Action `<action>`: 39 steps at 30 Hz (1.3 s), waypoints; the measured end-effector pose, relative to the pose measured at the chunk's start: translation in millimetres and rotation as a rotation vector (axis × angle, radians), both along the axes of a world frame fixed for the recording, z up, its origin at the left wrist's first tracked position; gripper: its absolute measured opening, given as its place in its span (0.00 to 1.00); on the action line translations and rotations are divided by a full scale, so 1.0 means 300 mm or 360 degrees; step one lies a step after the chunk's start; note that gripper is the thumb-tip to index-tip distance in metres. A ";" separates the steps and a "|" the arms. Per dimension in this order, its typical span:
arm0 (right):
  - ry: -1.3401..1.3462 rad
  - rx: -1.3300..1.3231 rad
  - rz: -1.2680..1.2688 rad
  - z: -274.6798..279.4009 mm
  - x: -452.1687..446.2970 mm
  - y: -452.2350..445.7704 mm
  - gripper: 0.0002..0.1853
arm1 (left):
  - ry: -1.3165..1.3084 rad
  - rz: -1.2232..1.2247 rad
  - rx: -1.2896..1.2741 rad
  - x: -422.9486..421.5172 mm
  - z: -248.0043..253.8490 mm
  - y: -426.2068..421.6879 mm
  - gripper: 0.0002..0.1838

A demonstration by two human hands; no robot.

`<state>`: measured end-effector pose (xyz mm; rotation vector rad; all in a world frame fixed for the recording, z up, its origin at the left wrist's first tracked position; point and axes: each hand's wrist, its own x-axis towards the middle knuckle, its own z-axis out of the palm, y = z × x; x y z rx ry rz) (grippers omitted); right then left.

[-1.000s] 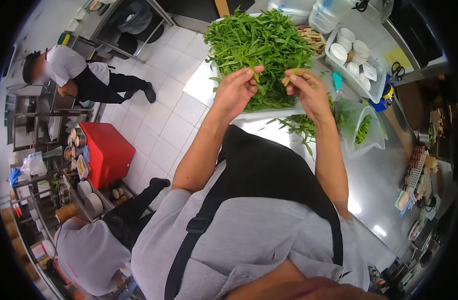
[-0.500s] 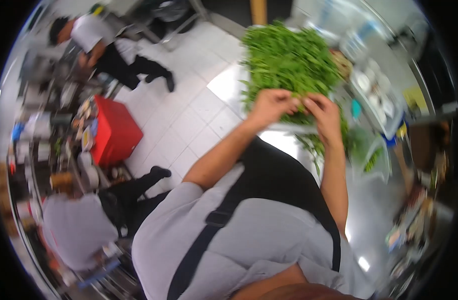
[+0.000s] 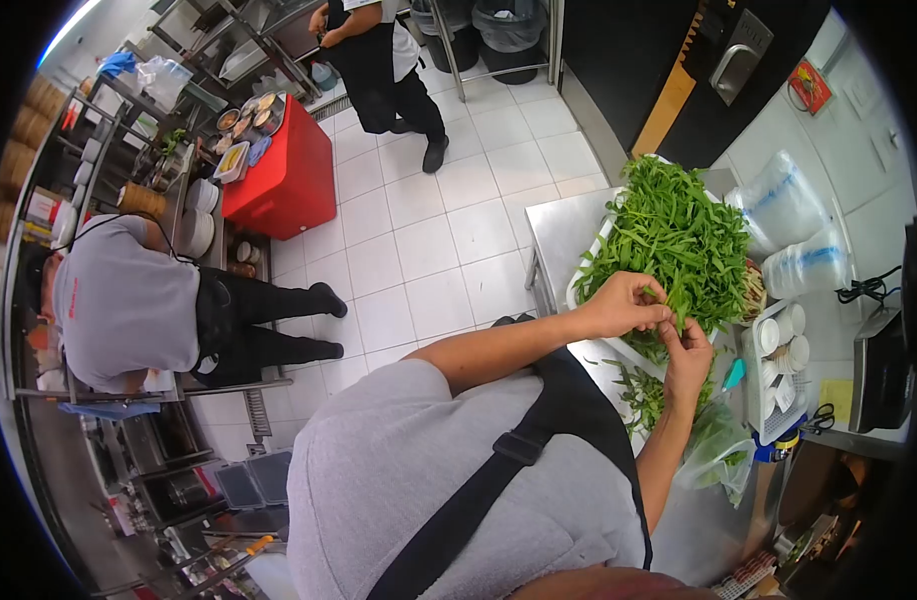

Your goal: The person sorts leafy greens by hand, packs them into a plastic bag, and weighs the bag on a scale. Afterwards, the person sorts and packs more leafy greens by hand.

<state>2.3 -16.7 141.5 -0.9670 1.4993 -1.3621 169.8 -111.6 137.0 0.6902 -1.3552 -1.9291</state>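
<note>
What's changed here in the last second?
The left hand and right hand, apart before, have come together over the near side of the greens. The view has swung left. The greens still lie heaped in the white tray, with the plastic bag nearby.

Wht-tiled flr (image 3: 409, 265), blk door (image 3: 714, 115) at back, wht wall (image 3: 864, 95) on R, red box unit (image 3: 289, 170) on L.

Your shirt (image 3: 409, 450) is grey and your apron (image 3: 591, 420) black, while around you are bright green leaves (image 3: 684, 235), a white tray (image 3: 586, 272), a turquoise object (image 3: 735, 374), a yellow paper (image 3: 834, 392), a red box (image 3: 297, 180), blue-banded plastic packs (image 3: 806, 263), and white floor tiles (image 3: 474, 235) gridded with grey lines.
</note>
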 end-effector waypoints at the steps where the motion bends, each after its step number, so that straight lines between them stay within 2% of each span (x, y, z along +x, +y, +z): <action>1: -0.0036 -0.0031 -0.0034 0.003 0.007 0.000 0.09 | 0.0016 -0.0014 -0.0005 0.001 -0.008 -0.002 0.11; 10: -0.0345 -0.0304 -0.0510 -0.031 -0.018 -0.005 0.08 | 0.0092 -0.0008 0.0137 -0.003 -0.039 0.013 0.10; 13: -0.0062 -0.0239 -0.0335 -0.035 -0.018 0.002 0.07 | 0.0080 -0.0029 0.0164 -0.010 -0.045 0.018 0.09; 16: 0.0025 -0.0103 -0.0153 -0.012 0.008 0.006 0.07 | 0.0066 -0.0066 0.0163 -0.013 -0.048 0.021 0.09; 20: 0.0112 -0.0039 -0.0137 0.014 0.021 0.006 0.07 | 0.0054 -0.0037 0.0172 -0.003 -0.042 0.020 0.08; 23: 0.0428 -0.0128 -0.0031 -0.012 -0.006 0.011 0.06 | 0.0104 -0.0033 0.0170 -0.007 -0.050 0.020 0.09; 26: 0.0261 -0.0174 -0.0039 0.007 0.006 0.008 0.06 | 0.0116 -0.0023 0.0186 -0.008 -0.047 0.020 0.07; 29: 0.0124 -0.0096 -0.0064 -0.013 -0.003 0.009 0.05 | 0.0067 -0.0021 0.0141 -0.004 -0.042 0.015 0.10; 39: 0.0046 -0.0060 -0.0018 -0.007 0.016 0.007 0.06 | -0.0026 0.0021 0.0092 -0.008 -0.061 0.024 0.12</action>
